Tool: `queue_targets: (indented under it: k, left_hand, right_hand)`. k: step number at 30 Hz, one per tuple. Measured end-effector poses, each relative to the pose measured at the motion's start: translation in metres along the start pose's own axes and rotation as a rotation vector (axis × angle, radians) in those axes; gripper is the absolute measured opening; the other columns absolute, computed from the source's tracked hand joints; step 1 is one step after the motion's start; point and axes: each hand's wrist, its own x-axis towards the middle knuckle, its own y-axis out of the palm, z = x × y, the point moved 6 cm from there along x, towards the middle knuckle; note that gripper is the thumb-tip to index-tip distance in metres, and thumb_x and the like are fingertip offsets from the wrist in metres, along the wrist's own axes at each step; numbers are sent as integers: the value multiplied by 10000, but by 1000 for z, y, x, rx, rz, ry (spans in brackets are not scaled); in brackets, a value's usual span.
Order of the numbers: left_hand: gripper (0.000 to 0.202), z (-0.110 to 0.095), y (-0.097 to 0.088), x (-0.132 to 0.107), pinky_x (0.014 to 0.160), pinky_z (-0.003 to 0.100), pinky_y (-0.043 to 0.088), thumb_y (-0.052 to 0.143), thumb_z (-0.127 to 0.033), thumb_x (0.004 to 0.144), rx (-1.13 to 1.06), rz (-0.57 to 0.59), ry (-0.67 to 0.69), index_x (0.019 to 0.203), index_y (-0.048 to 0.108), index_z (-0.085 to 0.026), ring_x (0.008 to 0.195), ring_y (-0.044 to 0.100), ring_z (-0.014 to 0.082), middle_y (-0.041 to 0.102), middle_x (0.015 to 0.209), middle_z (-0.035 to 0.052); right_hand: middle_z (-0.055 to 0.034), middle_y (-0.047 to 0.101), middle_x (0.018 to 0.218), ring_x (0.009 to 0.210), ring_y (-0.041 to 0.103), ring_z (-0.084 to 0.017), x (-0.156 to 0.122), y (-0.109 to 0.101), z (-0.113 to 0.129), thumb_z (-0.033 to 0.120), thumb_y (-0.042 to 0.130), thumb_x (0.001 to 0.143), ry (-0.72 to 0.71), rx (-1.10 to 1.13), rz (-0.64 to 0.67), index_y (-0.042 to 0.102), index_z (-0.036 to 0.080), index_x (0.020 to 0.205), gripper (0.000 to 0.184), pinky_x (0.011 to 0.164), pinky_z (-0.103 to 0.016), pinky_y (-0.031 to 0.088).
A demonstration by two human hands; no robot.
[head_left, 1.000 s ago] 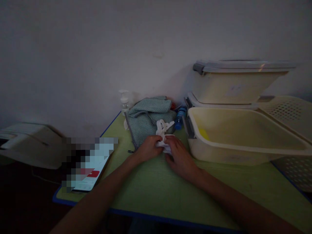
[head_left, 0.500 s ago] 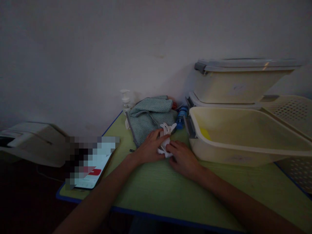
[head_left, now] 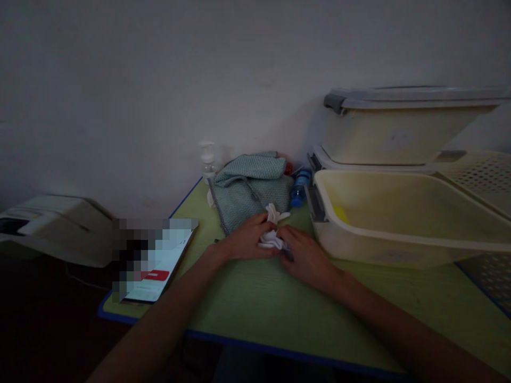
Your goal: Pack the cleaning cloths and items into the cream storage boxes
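Observation:
Between my hands, low over the green table (head_left: pixel 247 298), is a crumpled white glove (head_left: pixel 273 240) with finger-like ends sticking up away from me. My left hand (head_left: pixel 251 238) is closed around its left side, thumb and fingers pressing on the fabric. From the right, my right hand (head_left: pixel 301 252) grips the near right part of the glove with bent fingers. Part of the glove is hidden under the fingers. Just beyond it lies a folded grey-green cloth (head_left: pixel 249 183) with a dark stitched edge.
A blue-capped bottle (head_left: pixel 300 189) lies by the cloth, and a pump bottle (head_left: pixel 208 162) stands behind. On the right are an open cream bin (head_left: pixel 383 250) with something yellow inside and a lidded bin (head_left: pixel 379 135). A phone (head_left: pixel 159 266) rests left; a white appliance (head_left: pixel 59 229) sits beyond the table's edge.
My fingers have closed further over the glove, bunching it more, and my right hand has shifted slightly. The whole view has moved a little.

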Motion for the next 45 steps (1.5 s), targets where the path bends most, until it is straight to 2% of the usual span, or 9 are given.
queue_targets:
  k: [9,16,19,24,28,33,37,41,45]
  left_hand:
    - [385,-9,-15,-13,634,273,419,573,-469,777,-2,286,-97,880,657,-108,715,584,185,625,775,62]
    - [216,-17,-7,-35,541,183,441,681,-216,691,-483,696,-202,895,647,-154,642,624,133,662,682,-2]
    - [157,-17,3,-37,511,192,459,662,-203,704,-626,775,-275,852,627,-164,556,607,121,626,603,-22]
    - [311,-11,-2,-32,465,176,423,661,-318,727,-532,660,-316,987,587,-164,510,577,111,580,577,-39]
    - [351,13,-15,-29,481,201,408,444,-415,861,-356,447,-404,1051,562,-144,493,542,115,558,595,-24]
    - [316,46,-23,-19,782,321,443,433,-355,866,95,57,-356,1023,588,-127,865,572,208,601,920,89]
    - [324,57,-22,-14,932,396,392,415,-220,859,190,-132,-375,1140,524,-102,1078,505,248,540,1132,145]
    - [231,36,-33,-9,920,374,408,449,-226,850,-19,-145,-275,1001,595,-130,1010,550,220,614,1050,104]
    - [290,-1,-38,-10,831,294,444,433,-361,871,-467,130,-107,979,608,-158,951,583,176,650,1002,55]
  right_hand:
    - [-64,636,907,842,591,-221,-12,-16,15,142,484,751,-135,-120,291,567,164,917,187,759,-330,376]
    - [-33,644,737,654,591,-175,-31,-18,32,170,524,741,-246,-145,492,596,179,757,74,583,-274,320]
    - [-25,628,696,629,579,-163,-34,-18,33,171,540,732,-278,-105,500,591,176,728,51,562,-270,302]
    - [7,574,705,704,554,-137,-38,-19,24,161,568,729,-290,76,442,543,176,731,29,655,-246,354]
    - [7,562,741,762,547,-143,-42,-14,17,156,571,735,-253,118,434,529,173,747,47,717,-258,365]
    - [20,529,706,718,523,-133,-43,-14,17,142,589,712,-258,129,423,471,177,691,125,693,-253,362]
    - [15,523,703,699,515,-123,-42,-20,18,116,564,730,-285,221,420,487,178,689,107,666,-235,372]
    - [-29,563,811,775,540,-143,-37,-32,17,64,512,738,-249,352,322,544,169,760,111,697,-244,404]
    - [-52,571,838,786,547,-154,-30,-44,8,152,484,786,-130,523,16,546,167,788,63,707,-265,428]
